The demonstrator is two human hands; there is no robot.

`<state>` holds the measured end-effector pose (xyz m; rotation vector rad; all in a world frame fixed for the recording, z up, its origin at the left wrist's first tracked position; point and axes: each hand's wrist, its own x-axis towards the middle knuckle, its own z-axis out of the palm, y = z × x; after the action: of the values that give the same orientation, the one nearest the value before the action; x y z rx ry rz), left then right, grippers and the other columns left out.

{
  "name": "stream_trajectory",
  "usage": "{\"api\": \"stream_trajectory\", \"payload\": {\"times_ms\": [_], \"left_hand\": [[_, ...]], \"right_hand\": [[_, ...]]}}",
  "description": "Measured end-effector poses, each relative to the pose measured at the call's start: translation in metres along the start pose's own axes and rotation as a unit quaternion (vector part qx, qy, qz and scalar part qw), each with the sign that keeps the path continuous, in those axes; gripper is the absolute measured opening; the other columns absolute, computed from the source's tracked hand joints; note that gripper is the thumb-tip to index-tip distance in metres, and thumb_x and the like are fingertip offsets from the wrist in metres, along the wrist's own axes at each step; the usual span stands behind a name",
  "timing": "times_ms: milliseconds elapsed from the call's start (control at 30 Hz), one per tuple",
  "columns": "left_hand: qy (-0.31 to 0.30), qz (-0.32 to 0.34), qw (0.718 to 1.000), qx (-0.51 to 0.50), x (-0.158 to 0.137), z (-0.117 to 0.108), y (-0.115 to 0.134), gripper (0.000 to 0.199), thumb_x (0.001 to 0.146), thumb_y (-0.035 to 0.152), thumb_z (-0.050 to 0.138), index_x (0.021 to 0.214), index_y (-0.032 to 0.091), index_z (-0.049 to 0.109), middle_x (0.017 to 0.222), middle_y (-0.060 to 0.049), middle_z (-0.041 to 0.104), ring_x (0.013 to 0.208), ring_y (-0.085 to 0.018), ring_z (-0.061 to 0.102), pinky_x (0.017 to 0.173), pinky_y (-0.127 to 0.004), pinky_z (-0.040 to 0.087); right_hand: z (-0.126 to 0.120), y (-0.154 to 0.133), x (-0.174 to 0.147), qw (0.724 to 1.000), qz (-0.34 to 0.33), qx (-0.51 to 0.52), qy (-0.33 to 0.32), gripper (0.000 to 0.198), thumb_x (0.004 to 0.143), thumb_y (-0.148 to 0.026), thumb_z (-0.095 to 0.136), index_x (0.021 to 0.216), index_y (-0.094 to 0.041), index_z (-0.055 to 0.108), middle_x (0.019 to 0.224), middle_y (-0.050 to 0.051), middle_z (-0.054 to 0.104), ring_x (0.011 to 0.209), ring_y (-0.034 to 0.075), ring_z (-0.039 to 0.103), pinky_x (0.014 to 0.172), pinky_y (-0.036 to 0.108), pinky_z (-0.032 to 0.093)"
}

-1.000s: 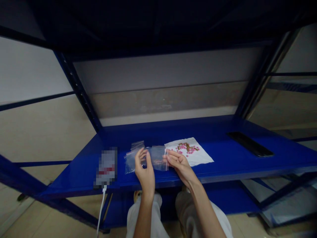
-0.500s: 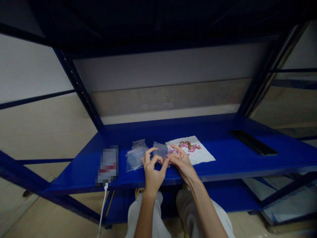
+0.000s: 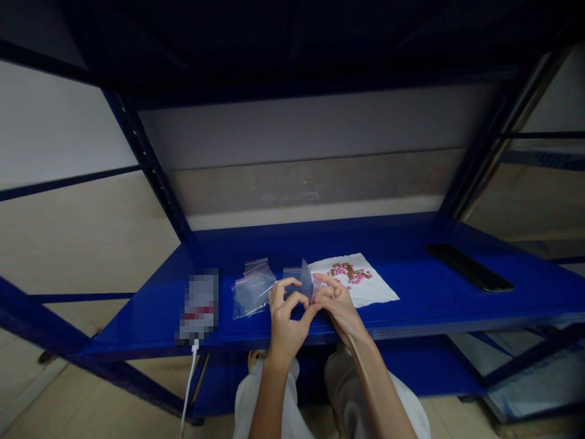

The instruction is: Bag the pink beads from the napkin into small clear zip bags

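Note:
Both of my hands meet over the front of the blue shelf, pinching a small clear zip bag (image 3: 307, 279) that stands up on edge between them. My left hand (image 3: 289, 317) has thumb and fingertips closed on the bag's near edge. Opposite it, my right hand (image 3: 337, 305) grips the same bag with fingers curled, partly covering it. Just beyond my right hand, pink tablets and brown capsules (image 3: 350, 272) lie on a white sheet (image 3: 381, 292). Several more clear zip bags (image 3: 253, 288) lie flat to the left of my left hand.
A black phone (image 3: 470, 267) lies on the right of the blue shelf (image 3: 411, 241). At the left front is a pixelated object (image 3: 200, 305) with a white cable (image 3: 189, 378) hanging over the edge. Blue uprights (image 3: 146, 158) stand at both sides, with another shelf overhead.
The bag between my hands has turned from lying nearly flat to standing upright on edge. My hands have shifted slightly to the right and closer together.

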<state>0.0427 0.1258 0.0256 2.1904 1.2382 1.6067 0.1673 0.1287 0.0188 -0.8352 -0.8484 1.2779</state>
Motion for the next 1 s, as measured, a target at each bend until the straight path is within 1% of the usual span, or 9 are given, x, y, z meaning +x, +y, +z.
{"api": "stream_trajectory", "payload": {"times_ms": [100,200,333,467,600,700,800,867,1000], "left_hand": [[-0.026,-0.009,0.999,-0.025,0.001,0.001,0.001,0.021,0.078,0.029,0.057,0.06,0.019,0.054,0.095,-0.006,0.056,0.093,-0.02,0.053,0.081,-0.033,0.041],[-0.048,-0.016,0.998,-0.046,0.002,-0.001,0.003,0.024,0.085,0.026,0.047,0.064,0.019,0.055,0.098,-0.006,0.055,0.097,-0.02,0.052,0.084,-0.034,0.04],[-0.058,-0.019,0.998,-0.027,0.001,-0.005,0.003,0.028,0.089,0.025,0.038,0.069,0.019,0.058,0.101,-0.006,0.055,0.1,-0.019,0.051,0.087,-0.034,0.039],[-0.061,-0.015,0.998,-0.006,0.0,-0.007,0.004,0.028,0.089,0.026,0.038,0.07,0.02,0.057,0.101,-0.006,0.055,0.099,-0.02,0.051,0.087,-0.035,0.037],[-0.046,-0.023,0.997,-0.052,0.0,-0.009,0.007,0.033,0.088,0.03,0.038,0.062,0.018,0.054,0.098,-0.007,0.054,0.095,-0.02,0.051,0.082,-0.033,0.04],[-0.036,-0.04,0.995,-0.09,0.001,-0.012,0.009,0.035,0.089,0.032,0.036,0.061,0.017,0.051,0.101,-0.009,0.053,0.096,-0.021,0.05,0.08,-0.032,0.04],[-0.05,-0.044,0.991,-0.117,0.002,-0.015,0.012,0.034,0.09,0.03,0.034,0.064,0.016,0.052,0.104,-0.009,0.052,0.099,-0.021,0.048,0.083,-0.032,0.037],[-0.057,-0.052,0.988,-0.133,0.003,-0.017,0.015,0.036,0.091,0.028,0.031,0.064,0.016,0.052,0.105,-0.009,0.052,0.1,-0.021,0.048,0.085,-0.032,0.036],[-0.057,-0.077,0.987,-0.132,0.005,-0.02,0.02,0.037,0.092,0.024,0.028,0.066,0.017,0.054,0.107,-0.008,0.051,0.104,-0.02,0.047,0.089,-0.032,0.035]], "right_hand": [[0.001,0.002,0.001,1.0,-0.007,0.016,0.01,0.034,0.049,-0.026,0.081,0.076,-0.017,0.065,0.054,-0.002,0.063,0.047,0.012,0.057,0.05,0.023,0.046],[0.003,0.0,-0.001,1.0,-0.01,0.029,-0.006,0.028,0.051,-0.029,0.081,0.071,-0.016,0.066,0.055,-0.001,0.063,0.047,0.01,0.056,0.049,0.021,0.047],[0.006,-0.011,-0.007,0.999,-0.007,0.001,-0.04,0.022,0.058,-0.028,0.078,0.075,-0.017,0.068,0.059,0.0,0.065,0.051,0.01,0.058,0.052,0.021,0.049],[0.008,-0.022,-0.011,0.998,-0.02,-0.037,-0.038,0.027,0.057,-0.026,0.079,0.081,-0.018,0.068,0.065,0.001,0.068,0.053,0.011,0.06,0.052,0.022,0.049],[0.011,-0.028,-0.014,0.996,-0.031,-0.067,-0.044,0.035,0.056,-0.025,0.079,0.088,-0.017,0.066,0.059,0.0,0.068,0.046,0.01,0.058,0.048,0.021,0.047],[0.016,-0.035,-0.018,0.993,-0.023,-0.1,-0.052,0.042,0.055,-0.024,0.08,0.093,-0.014,0.066,0.059,0.001,0.069,0.048,0.013,0.061,0.05,0.022,0.048],[0.019,-0.041,-0.022,0.991,-0.016,-0.117,-0.058,0.045,0.055,-0.025,0.08,0.096,-0.014,0.066,0.061,0.002,0.07,0.051,0.014,0.063,0.052,0.024,0.05],[0.02,-0.044,-0.024,0.99,-0.015,-0.119,-0.07,0.044,0.056,-0.027,0.079,0.097,-0.015,0.066,0.063,0.003,0.07,0.053,0.015,0.064,0.052,0.024,0.051],[0.019,-0.046,-0.027,0.987,-0.038,-0.128,-0.088,0.035,0.066,-0.029,0.073,0.099,-0.018,0.065,0.071,0.004,0.071,0.058,0.013,0.064,0.053,0.022,0.051]]}}
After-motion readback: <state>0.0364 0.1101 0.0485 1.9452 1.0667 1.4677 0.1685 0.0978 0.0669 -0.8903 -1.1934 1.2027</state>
